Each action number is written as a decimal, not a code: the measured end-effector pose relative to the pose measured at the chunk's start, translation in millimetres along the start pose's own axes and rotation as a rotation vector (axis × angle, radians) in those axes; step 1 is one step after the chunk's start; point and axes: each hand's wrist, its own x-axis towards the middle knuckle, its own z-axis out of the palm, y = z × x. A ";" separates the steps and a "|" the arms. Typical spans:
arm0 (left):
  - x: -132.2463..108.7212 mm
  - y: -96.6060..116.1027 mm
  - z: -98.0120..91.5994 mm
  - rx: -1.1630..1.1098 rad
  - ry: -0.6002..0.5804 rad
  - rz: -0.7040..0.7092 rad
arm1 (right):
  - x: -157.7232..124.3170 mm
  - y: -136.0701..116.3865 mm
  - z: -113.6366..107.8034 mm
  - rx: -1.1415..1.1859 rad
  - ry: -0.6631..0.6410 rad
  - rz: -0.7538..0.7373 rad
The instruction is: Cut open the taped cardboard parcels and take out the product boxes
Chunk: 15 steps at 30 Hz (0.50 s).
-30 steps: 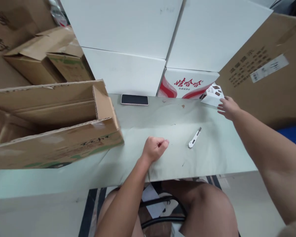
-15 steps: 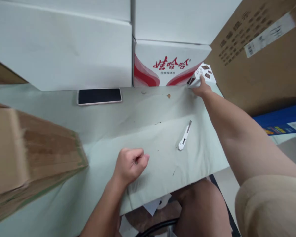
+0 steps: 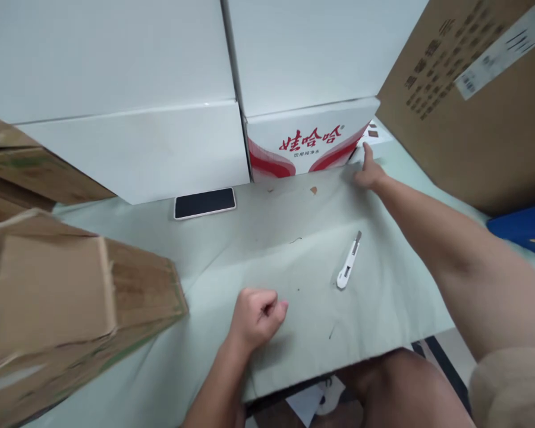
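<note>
My left hand (image 3: 259, 318) rests as a fist on the cloth-covered table, with nothing visible in it. Farther off, my right hand (image 3: 369, 172) is at the near end of a small white box with brown squares (image 3: 373, 134), thumb up against it and the other fingers curled low and partly hidden. That box lies between a white carton with red lettering (image 3: 312, 145) and a large brown carton, partly hidden by the lettered one. A white utility knife (image 3: 348, 264), blade out, lies on the cloth between my hands, touched by neither.
Big white boxes (image 3: 116, 59) line the back. A phone (image 3: 205, 203) lies before them. At left stands an opened cardboard box (image 3: 142, 273); the large brown carton (image 3: 463, 131) and a blue package (image 3: 524, 229) are at right. Scraps lie on the green cloth (image 3: 214, 261).
The view has shifted, so the table things appear lower and farther right. The small white box now shows less beyond the lettered carton, with my right hand still at it. My left fist stays closed.
</note>
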 end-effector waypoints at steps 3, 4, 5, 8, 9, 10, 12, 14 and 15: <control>-3.3 2.7 -1.2 -0.006 0.031 -0.055 | -44.8 -39.4 -8.7 0.088 -0.026 -0.096; -5.9 4.0 -2.1 -0.011 0.041 -0.073 | -62.8 -59.5 -10.8 0.151 -0.051 -0.135; -9.3 5.5 -3.3 -0.020 0.049 -0.087 | -82.8 -83.1 -11.9 0.233 -0.095 -0.161; -23.4 10.4 -7.8 -0.058 0.056 -0.095 | -154.8 -168.4 -5.4 0.484 -0.335 -0.193; -28.5 12.1 -9.5 -0.075 0.052 -0.093 | -182.1 -198.5 0.3 0.539 -0.432 -0.218; -33.5 13.6 -11.2 -0.093 0.049 -0.095 | -209.8 -227.8 7.6 0.549 -0.531 -0.245; -42.1 16.2 -14.5 -0.124 0.046 -0.106 | -261.9 -280.4 25.6 0.469 -0.708 -0.269; -48.6 17.7 -17.9 -0.140 0.052 -0.111 | -301.9 -322.1 45.1 0.303 -0.842 -0.268; -51.0 17.9 -19.9 -0.141 0.059 -0.109 | -315.3 -337.8 54.2 0.219 -0.891 -0.280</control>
